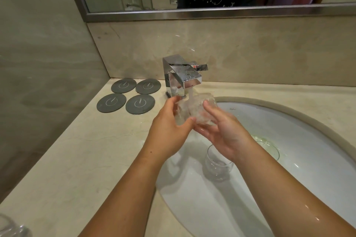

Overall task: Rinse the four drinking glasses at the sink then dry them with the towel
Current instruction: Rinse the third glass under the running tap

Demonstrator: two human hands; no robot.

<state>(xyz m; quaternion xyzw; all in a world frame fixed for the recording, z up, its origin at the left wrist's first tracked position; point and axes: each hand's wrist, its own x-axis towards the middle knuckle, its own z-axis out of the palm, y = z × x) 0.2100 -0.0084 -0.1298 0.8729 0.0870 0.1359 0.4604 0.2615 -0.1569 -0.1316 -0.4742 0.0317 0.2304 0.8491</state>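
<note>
My left fingers (171, 102) curl round the glass (196, 113) under the tap (183, 77). My right fingers (204, 133) cradle it from four o'clock.

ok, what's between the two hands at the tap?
A drinking glass, gripped by the left hand and right hand under water running from the faucet. Seen in the head view.

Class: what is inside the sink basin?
A clear glass sits in the basin, partly covered by the right hand. The rim of a second glass shows beyond the forearm; the rest is covered.
</note>
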